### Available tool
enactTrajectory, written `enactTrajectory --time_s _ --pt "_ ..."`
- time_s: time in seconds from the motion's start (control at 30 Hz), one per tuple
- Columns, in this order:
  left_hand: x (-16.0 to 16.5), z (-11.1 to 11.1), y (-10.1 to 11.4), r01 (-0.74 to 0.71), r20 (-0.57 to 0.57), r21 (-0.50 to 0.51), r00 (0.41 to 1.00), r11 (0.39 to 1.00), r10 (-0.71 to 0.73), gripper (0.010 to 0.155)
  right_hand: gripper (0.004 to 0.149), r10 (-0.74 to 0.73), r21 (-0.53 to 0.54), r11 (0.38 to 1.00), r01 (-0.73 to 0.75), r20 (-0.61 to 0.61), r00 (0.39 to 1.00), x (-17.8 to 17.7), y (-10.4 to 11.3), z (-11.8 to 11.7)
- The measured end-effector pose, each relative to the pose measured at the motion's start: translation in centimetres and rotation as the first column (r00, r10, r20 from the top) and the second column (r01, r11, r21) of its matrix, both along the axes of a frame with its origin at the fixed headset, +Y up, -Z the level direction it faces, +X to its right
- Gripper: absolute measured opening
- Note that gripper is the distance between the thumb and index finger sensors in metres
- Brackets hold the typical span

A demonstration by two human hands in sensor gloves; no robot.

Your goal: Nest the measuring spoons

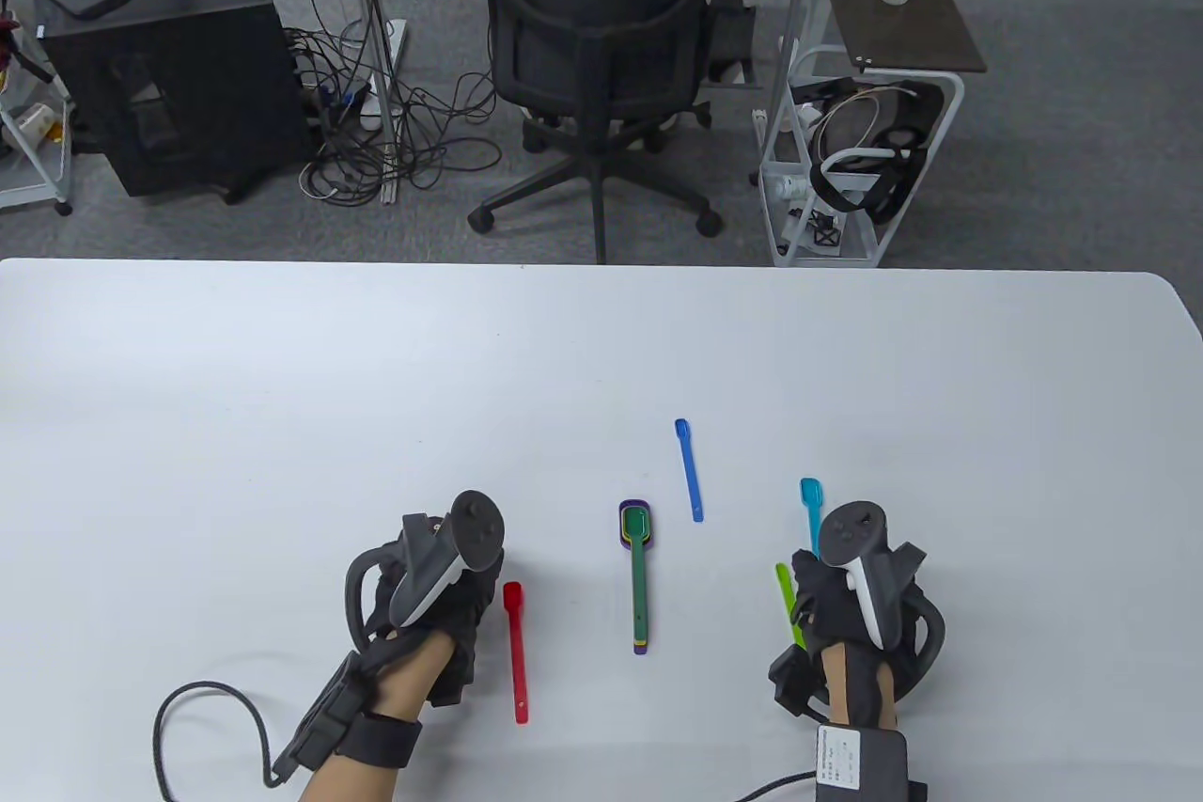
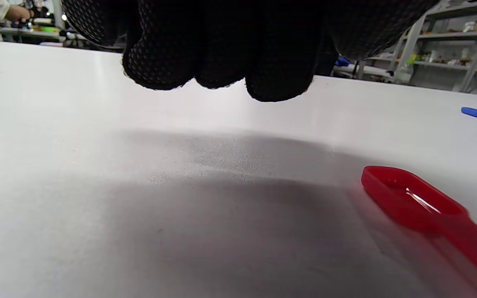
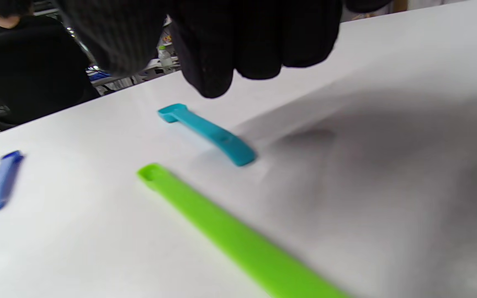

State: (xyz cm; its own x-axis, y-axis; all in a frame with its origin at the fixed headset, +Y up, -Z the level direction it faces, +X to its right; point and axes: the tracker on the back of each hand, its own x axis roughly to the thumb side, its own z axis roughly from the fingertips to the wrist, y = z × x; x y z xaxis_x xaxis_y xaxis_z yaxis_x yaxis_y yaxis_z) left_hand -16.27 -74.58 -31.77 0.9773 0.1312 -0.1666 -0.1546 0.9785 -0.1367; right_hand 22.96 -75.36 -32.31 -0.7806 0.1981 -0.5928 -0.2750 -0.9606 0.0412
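Partial nest at bench (image 1: pixel 583 341) centre: dark green plastic spoon (image 1: pixel 638 576) sits in yellow, in purple. Still loose: red plastic spoon (image 1: pixel 514 652), blue spoon (image 1: pixel 689 469), teal spoon (image 1: pixel 810 501), lime-green spoon (image 1: pixel 788 600). Left hand (image 1: pixel 432 600) fingers (image 2: pixel 222 45) curled, empty. Right hand (image 1: pixel 851 605) curled, holding nothing; it overlaps the lime handle.

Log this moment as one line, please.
stack: three nested | loose: red, blue, teal, lime | hands: empty
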Motion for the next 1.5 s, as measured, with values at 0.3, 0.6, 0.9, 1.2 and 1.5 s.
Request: enactTrajectory --time_s 0.3,0.6,0.9,1.2,1.5 --pt "-0.2 0.2 0.4 -0.004 0.021 0.015 1.0 1.0 0.004 0.048 0.054 0.184 -0.137 0.974 -0.178 0.028 0.983 0.7 -2.2 -4.2" --pt "0.2 -0.5 -0.3 0.025 0.023 -0.02 0.999 0.999 -0.025 0.047 0.056 0.322 -0.188 0.928 -0.321 -0.026 0.947 -0.9 -2.7 -6.1" --pt "0.8 -0.3 -0.2 0.041 0.048 0.002 0.998 0.999 -0.041 0.047 0.046 0.338 -0.177 0.925 -0.337 -0.028 0.941 -1.1 -2.8 -5.8" --pt "0.1 0.0 -0.2 0.021 0.031 -0.005 0.999 1.0 -0.021 0.047 0.042 0.31 -0.112 0.944 -0.311 -0.021 0.95 -0.5 -2.8 -5.1" --pt "0.2 -0.1 -0.1 0.023 0.039 0.008 0.999 1.0 -0.023 0.047 0.042 0.252 -0.065 0.965 -0.253 -0.018 0.968 -0.3 -2.5 -4.4"
